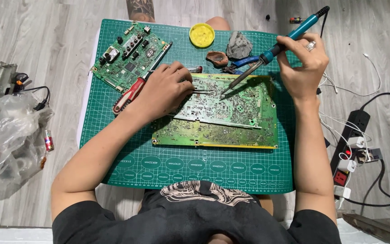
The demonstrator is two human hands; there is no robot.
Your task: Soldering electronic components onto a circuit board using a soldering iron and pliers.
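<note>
Head cam: mid-solder on the big circuit board (pixel 222 122)
Right hand (pixel 301 65) grips the soldering iron (pixel 276 49), tip near the board's top edge; left hand (pixel 165 90) pinches tweezers (pixel 202 91) just beside it. Joint looks unfinished; a smaller board (pixel 127 56) sits up-left, untouched.

It looks like a makeshift electronics repair spot on a home floor: a green cutting mat (pixel 113 153) lies on grey wood-look flooring (pixel 37 36) beneath both hands, spare circuit board (pixel 129 56) beyond the left hand, power strip (pixel 349 144) with cables outside the right forearm.
</note>
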